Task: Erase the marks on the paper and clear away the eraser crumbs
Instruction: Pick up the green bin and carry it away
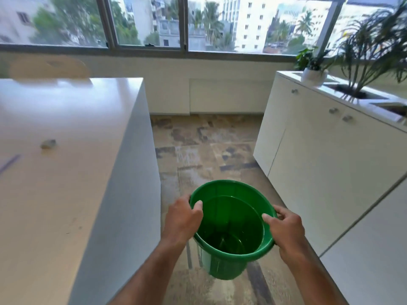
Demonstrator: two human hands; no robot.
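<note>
Two hands clamp the green bucket (231, 230) by its rim — left grip (184, 219), right grip (284, 227) — thumbs hooked inside

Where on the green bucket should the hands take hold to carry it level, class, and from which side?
Grip the green bucket at its rolled rim, on opposite sides, coming from above. It stands upright and open, and the lip juts out enough for fingers to hook under. The left hand and right hand hold it that way: thumbs inside, fingers outside. No handle shows, so the rim looks best.
</note>
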